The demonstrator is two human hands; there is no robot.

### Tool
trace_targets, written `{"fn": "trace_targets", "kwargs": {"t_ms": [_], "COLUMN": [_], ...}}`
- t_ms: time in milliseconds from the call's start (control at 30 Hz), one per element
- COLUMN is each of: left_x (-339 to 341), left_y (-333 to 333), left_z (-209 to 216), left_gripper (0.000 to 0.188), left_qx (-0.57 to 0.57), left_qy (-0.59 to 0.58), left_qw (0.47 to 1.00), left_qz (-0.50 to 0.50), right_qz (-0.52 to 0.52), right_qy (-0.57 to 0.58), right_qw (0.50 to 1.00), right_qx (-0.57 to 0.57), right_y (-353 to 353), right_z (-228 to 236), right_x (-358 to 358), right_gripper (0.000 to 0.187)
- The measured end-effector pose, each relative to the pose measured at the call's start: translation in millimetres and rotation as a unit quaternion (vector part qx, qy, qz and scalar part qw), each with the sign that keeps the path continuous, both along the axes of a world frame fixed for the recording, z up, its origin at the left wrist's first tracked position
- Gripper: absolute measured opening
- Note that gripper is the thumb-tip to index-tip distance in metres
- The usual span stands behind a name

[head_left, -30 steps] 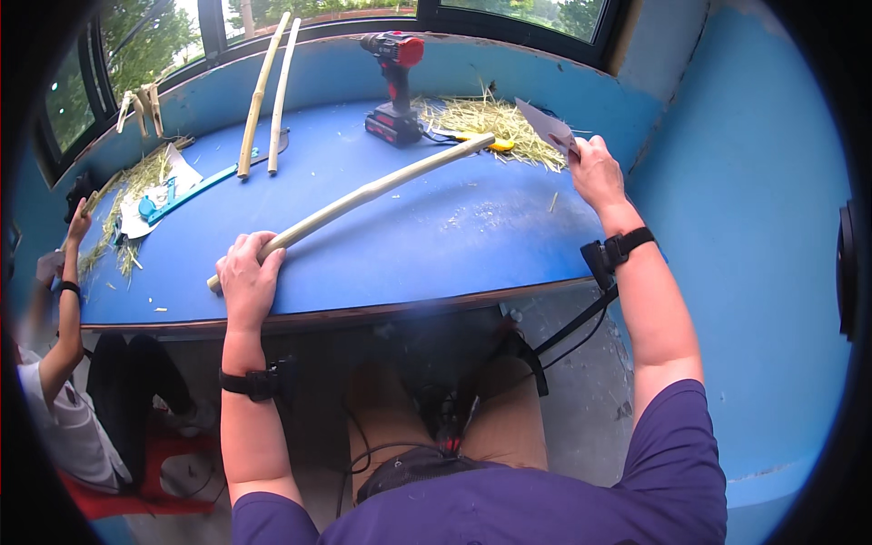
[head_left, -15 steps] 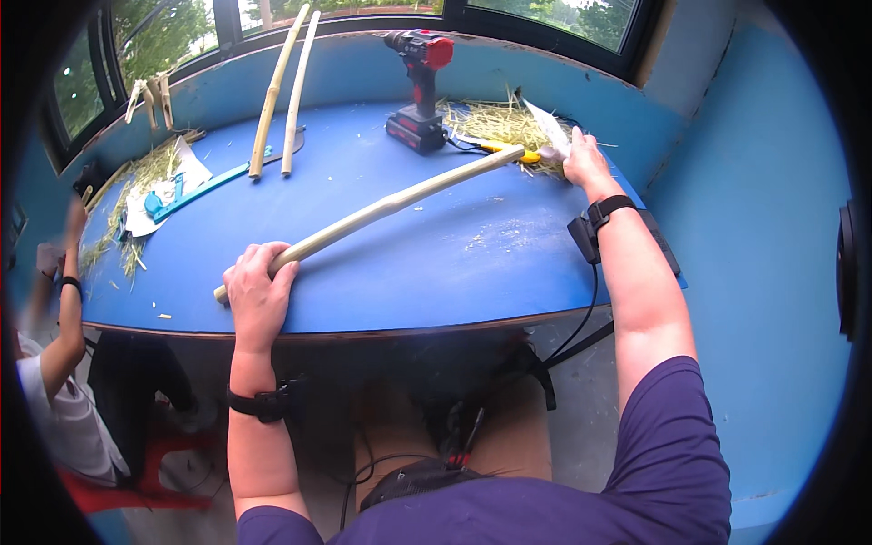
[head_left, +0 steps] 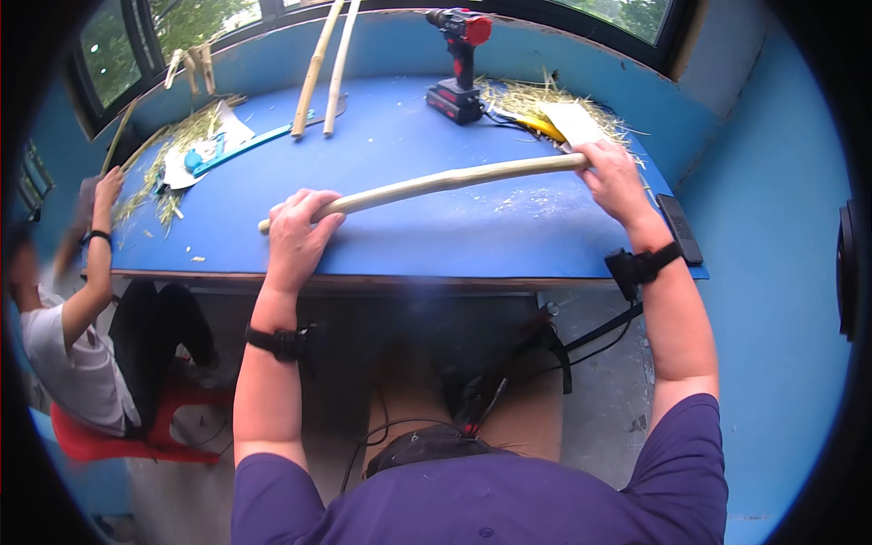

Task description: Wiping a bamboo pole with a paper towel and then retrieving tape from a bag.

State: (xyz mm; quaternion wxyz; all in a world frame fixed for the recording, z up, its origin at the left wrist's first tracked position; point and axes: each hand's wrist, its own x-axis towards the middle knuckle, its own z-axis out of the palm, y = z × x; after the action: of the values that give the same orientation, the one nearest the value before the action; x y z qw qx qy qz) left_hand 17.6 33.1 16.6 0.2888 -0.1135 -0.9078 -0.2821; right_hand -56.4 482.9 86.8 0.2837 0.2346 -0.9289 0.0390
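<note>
A pale peeled wooden stick (head_left: 454,177) lies slantwise across my front, over the blue table (head_left: 409,245). My left hand (head_left: 300,222) is wrapped round it near its left end, and a short stub sticks out past the fingers. At the other end, my right hand (head_left: 613,173) grips the stick's tip between thumb and fingers. Just beyond that hand, a white sheet of paper (head_left: 572,123) rests on a heap of straw-like shavings (head_left: 518,95). Beside the paper shows a yellow-handled tool (head_left: 542,125), its far part hidden.
A black and red cordless drill (head_left: 459,64) stands at the back. Two more sticks (head_left: 318,73) lean toward the window. At left are a teal measuring tool (head_left: 241,150), paper and shavings. A co-worker (head_left: 86,336) sits at far left. A dark flat device (head_left: 679,227) lies at the right edge.
My right hand has left the white paper by the shavings and taken hold of the stick's right end. The stick is now more level. The view has shifted, moving the table up and right.
</note>
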Motion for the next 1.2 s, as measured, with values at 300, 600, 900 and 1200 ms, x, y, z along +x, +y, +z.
{"fn": "trace_targets", "kwargs": {"t_ms": [300,600,900,1200], "left_x": [3.7,2.5,-22.5,-17.5], "left_y": [-15.3,-8.0,-7.5,-25.0], "left_z": [1.6,8.1,-9.7,-10.6], "left_gripper": [0.038,0.048,0.033,0.039], "left_qx": [0.020,0.303,0.522,0.569], "left_qy": [0.010,-0.064,-0.068,-0.084], "left_qw": [0.999,0.939,0.815,0.783], "left_qz": [-0.025,-0.150,-0.244,-0.236], "right_qz": [-0.024,-0.027,0.084,0.177], "right_qy": [0.032,-0.060,-0.145,-0.160], "right_qw": [0.988,0.894,0.696,0.601], "right_qx": [-0.152,-0.444,-0.699,-0.763], "right_y": [34.0,74.9,109.5,85.9], "right_z": [-17.7,-65.4,-86.9,-79.2], "right_x": [68.0,60.7,56.7,62.3], "right_gripper": [0.024,0.044,0.041,0.028]}}
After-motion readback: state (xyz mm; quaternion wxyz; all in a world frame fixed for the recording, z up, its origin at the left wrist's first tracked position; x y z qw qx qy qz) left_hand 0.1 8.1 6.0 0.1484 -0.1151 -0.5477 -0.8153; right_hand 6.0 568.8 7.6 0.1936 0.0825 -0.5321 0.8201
